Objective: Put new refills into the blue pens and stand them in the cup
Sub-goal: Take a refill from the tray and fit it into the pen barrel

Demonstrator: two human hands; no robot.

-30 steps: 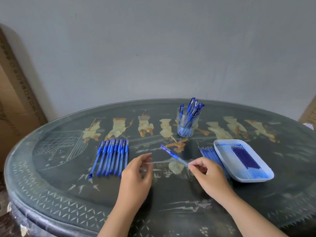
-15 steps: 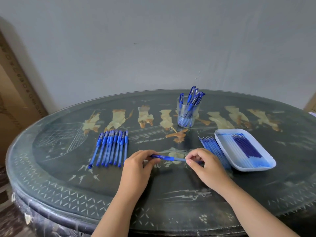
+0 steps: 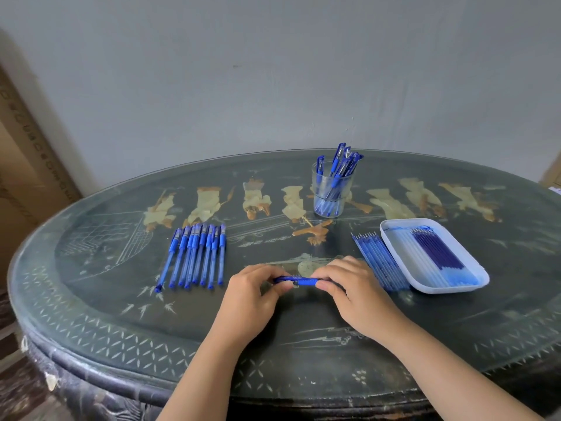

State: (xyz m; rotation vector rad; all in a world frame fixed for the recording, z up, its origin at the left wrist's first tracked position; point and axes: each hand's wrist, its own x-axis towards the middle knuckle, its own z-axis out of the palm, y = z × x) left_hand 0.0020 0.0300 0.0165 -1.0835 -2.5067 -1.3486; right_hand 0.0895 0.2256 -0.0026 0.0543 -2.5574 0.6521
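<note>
One blue pen [image 3: 299,281] lies level between my hands, low over the table's middle. My left hand [image 3: 253,294] grips its left end and my right hand [image 3: 349,287] grips its right end, with only the short middle stretch showing. A row of several blue pens [image 3: 197,256] lies on the table to the left. At the back a clear cup [image 3: 329,192] holds several blue pens upright. On the right, loose refills [image 3: 379,259] lie beside a pale blue tray [image 3: 394,238] that carries more refills.
Everything sits on a dark oval table [image 3: 303,335] with pale inlaid figures, its rim close to me. A grey wall stands right behind it. A brown cardboard box [image 3: 24,165] leans at the far left.
My hands have drawn together along the pen, which went from tilted to level. The refill seen between my hands one second ago is no longer visible.
</note>
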